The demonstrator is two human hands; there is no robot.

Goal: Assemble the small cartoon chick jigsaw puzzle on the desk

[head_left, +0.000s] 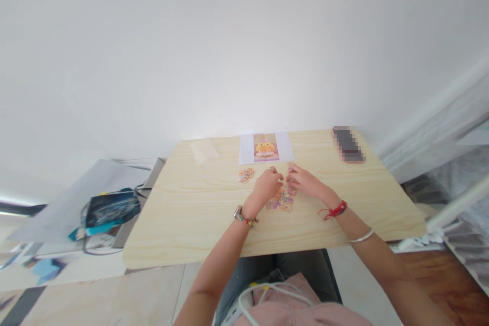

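Note:
My left hand (266, 186) and my right hand (302, 181) meet over a patch of small colourful puzzle pieces (283, 198) on the light wooden table (191, 214). Both hands have their fingers curled and pinched together at their tips; what they pinch is too small to make out. A smaller heap of colourful pieces (246, 174) lies just left of my left hand. Beyond the hands lies a white sheet with a picture of a yellow character (266, 147).
A phone (347, 145) lies at the table's far right. A clear plastic bag (204, 152) lies at the far left. Left of the table a dark blue bag (110, 209) rests on a grey surface. A white wall stands behind.

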